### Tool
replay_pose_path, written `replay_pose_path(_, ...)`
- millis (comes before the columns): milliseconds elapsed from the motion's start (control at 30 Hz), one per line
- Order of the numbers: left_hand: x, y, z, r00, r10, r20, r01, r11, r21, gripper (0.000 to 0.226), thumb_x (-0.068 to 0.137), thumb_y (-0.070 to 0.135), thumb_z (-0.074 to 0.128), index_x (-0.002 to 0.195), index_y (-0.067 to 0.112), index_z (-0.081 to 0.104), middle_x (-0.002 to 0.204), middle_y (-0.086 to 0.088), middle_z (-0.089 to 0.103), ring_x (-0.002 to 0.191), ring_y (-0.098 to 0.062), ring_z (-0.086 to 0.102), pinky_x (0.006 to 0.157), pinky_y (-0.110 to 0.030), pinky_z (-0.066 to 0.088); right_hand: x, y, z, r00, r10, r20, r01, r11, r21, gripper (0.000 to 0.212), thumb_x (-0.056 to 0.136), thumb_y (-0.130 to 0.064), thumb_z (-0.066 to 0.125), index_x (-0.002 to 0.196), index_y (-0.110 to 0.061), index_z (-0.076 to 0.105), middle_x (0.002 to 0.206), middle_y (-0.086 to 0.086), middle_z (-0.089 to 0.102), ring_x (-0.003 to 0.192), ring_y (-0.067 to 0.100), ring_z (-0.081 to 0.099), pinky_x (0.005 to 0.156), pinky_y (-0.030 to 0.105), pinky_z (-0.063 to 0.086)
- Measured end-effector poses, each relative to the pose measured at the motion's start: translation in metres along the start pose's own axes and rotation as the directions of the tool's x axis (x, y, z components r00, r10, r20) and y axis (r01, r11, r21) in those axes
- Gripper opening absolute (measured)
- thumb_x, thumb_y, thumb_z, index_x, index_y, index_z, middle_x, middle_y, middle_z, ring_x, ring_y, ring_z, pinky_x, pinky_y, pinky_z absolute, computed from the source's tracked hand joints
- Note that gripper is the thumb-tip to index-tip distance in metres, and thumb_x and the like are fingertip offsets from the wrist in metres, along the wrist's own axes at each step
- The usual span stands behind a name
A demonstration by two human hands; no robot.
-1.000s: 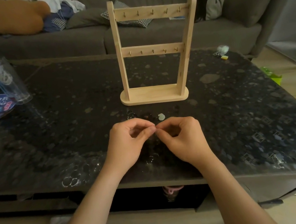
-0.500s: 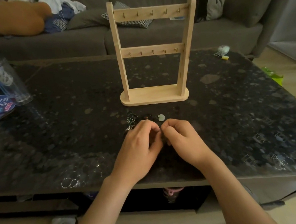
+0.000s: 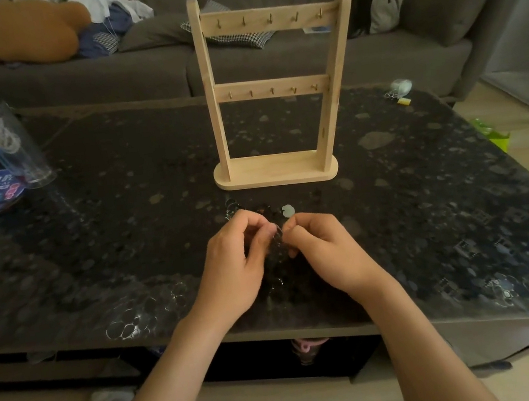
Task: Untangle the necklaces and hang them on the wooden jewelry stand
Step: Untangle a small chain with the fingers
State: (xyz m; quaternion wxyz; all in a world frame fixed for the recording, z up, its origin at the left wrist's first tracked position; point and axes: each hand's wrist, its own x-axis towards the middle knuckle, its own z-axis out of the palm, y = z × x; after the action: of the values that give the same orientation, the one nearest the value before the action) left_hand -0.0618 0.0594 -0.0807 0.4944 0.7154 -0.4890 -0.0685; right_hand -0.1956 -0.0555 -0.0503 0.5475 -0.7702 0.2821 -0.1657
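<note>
Our hands are close together, low over the counter (image 3: 115, 231), with the fingers of both curled in. The left hand (image 3: 235, 267) and the right hand (image 3: 328, 254) each pinch a bit of fine chain, and a thin glint runs between the fingertips. The necklaces (image 3: 257, 209) lie in one dark heap, partly under our knuckles and partly just beyond them, with a pale pendant (image 3: 288, 211) at the far edge. How many strands there are, we cannot tell against the speckled top. The stand (image 3: 277, 172) is upright beyond the heap and apart from it, and every hook on both bars is bare.

We judge the work to be at the start: loosening, not hanging.

- We should pull gently. A hard tug would likely tighten the knot.
- We should spread the heap flat and widen the loops first, then follow one strand to its clasp.
- The pendant is the easiest thing to see, so its chain looks like a good one to free first.
- The dark chain is hard to see on the dark glass, so lifting a strand slightly would help us trace it.
- Once a strand comes free, we lay it aside, well apart from the rest.
</note>
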Motion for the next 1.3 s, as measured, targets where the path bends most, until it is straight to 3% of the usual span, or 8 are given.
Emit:
replay_pose_path(67, -0.001, 0.000, 0.000, 0.996, -0.015, 0.087, 0.016, 1.000, -0.018, 0.007, 0.109, 0.028, 0.059, 0.107, 0.025, 0.066, 0.092, 0.012, 0.069, 0.088, -0.013, 0.070, 0.076, -0.025, 0.056, 0.002, -0.001, 0.000, 1.000, 0.005, 0.013, -0.005, 0.999, -0.036, 0.032, 0.107, -0.025, 0.056, 0.086, -0.006, 0.069, 0.072, 0.001, 0.060, 0.069, 0.013, 0.057, 0.073, 0.034, 0.051)
replay_pose_path(200, 0.003, 0.004, -0.007, 0.982, -0.099, 0.159, 0.114, 0.990, -0.089, 0.012, 0.111, 0.026, 0.057, 0.111, 0.028, 0.069, 0.094, 0.007, 0.073, 0.089, -0.015, 0.071, 0.081, -0.039, 0.059, -0.002, -0.005, -0.001, 0.995, -0.105, -0.001, 0.105, 0.994, -0.015, 0.027, 0.108, -0.032, 0.061, 0.088, -0.020, 0.075, 0.070, -0.007, 0.065, 0.067, 0.007, 0.061, 0.068, 0.023, 0.053)
replay_pose_path(367, 0.006, 0.013, -0.015, 0.962, -0.161, 0.221, 0.201, 0.965, -0.168, 0.027, 0.115, 0.028, 0.046, 0.097, 0.019, 0.064, 0.087, -0.012, 0.060, 0.084, -0.031, 0.059, 0.075, -0.044, 0.049, -0.006, -0.010, -0.002, 0.998, -0.052, -0.022, 0.056, 0.961, 0.271, 0.028, 0.109, -0.029, 0.061, 0.087, -0.018, 0.075, 0.072, -0.003, 0.064, 0.067, 0.009, 0.055, 0.067, 0.024, 0.046)
replay_pose_path(500, 0.006, 0.023, -0.014, 0.966, -0.105, 0.236, 0.159, 0.963, -0.220, 0.035, 0.116, 0.034, 0.044, 0.092, 0.016, 0.062, 0.077, 0.003, 0.057, 0.073, -0.013, 0.055, 0.070, -0.034, 0.047, -0.006, -0.014, 0.001, 0.995, 0.003, 0.095, -0.048, 0.877, 0.479, 0.038, 0.112, -0.032, 0.052, 0.081, -0.019, 0.069, 0.072, 0.003, 0.043, 0.066, 0.016, 0.040, 0.063, 0.032, 0.033)
replay_pose_path(600, 0.007, 0.026, -0.016, 0.973, -0.112, 0.200, 0.176, 0.923, -0.342, 0.030, 0.111, 0.039, 0.053, 0.102, 0.017, 0.072, 0.087, -0.007, 0.069, 0.081, -0.021, 0.063, 0.079, -0.039, 0.055, -0.007, -0.014, 0.000, 0.996, 0.003, 0.086, -0.054, 0.794, 0.605, 0.036, 0.111, -0.032, 0.055, 0.079, -0.018, 0.062, 0.070, 0.000, 0.037, 0.062, 0.014, 0.034, 0.059, 0.030, 0.028)
replay_pose_path(800, 0.010, 0.026, -0.018, 0.942, -0.247, 0.229, 0.335, 0.761, -0.556, 0.020, 0.110, 0.022, 0.060, 0.114, 0.018, 0.079, 0.104, -0.007, 0.076, 0.100, -0.020, 0.070, 0.104, -0.052, 0.056, -0.005, -0.013, -0.004, 0.998, 0.032, 0.058, -0.059, 0.825, 0.563, 0.037, 0.108, -0.034, 0.060, 0.074, -0.018, 0.062, 0.069, 0.002, 0.040, 0.062, 0.015, 0.038, 0.058, 0.030, 0.031)
replay_pose_path(933, 0.010, 0.026, -0.020, 0.935, -0.249, 0.254, 0.354, 0.728, -0.587, 0.023, 0.107, 0.028, 0.061, 0.114, 0.016, 0.080, 0.107, -0.009, 0.077, 0.102, -0.023, 0.069, 0.103, -0.050, 0.055, -0.005, -0.014, -0.004, 0.997, 0.018, 0.073, -0.057, 0.810, 0.584, 0.042, 0.110, -0.038, 0.055, 0.073, -0.018, 0.053, 0.069, 0.001, 0.039, 0.062, 0.014, 0.039, 0.059, 0.028, 0.033)
replay_pose_path(1300, 0.014, 0.028, -0.017, 0.892, -0.390, 0.228, 0.443, 0.659, -0.607, 0.024, 0.112, 0.018, 0.055, 0.098, 0.014, 0.074, 0.093, -0.006, 0.070, 0.085, -0.020, 0.069, 0.089, -0.043, 0.056, -0.004, -0.013, -0.001, 0.998, 0.011, 0.062, -0.053, 0.664, 0.746, 0.018, 0.107, -0.025, 0.060, 0.095, -0.014, 0.067, 0.086, 0.000, 0.056, 0.070, 0.009, 0.048, 0.056, 0.023, 0.037)
